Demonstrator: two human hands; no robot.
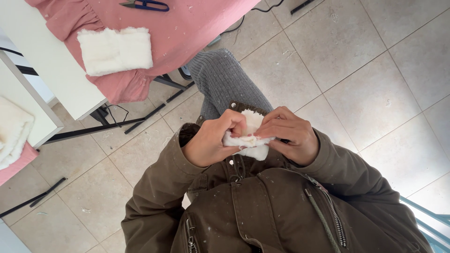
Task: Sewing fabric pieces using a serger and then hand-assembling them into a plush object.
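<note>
Both of my hands meet over my lap on a small piece of white fluffy fabric (251, 137). My left hand (213, 139) pinches its left edge with curled fingers. My right hand (289, 133) grips its right side, fingertips pressed into the pile. The fabric is bunched between the two hands, and part of it is hidden under my fingers. My sleeves and jacket (262, 206) are olive brown, speckled with white fluff.
A white table (51, 70) at upper left carries pink cloth (187, 28), a folded white fluffy piece (115, 50) and blue-handled scissors (145, 5). More white fluffy material (11, 131) lies at the left edge. Black table legs and cables cross the beige tiled floor (365, 84).
</note>
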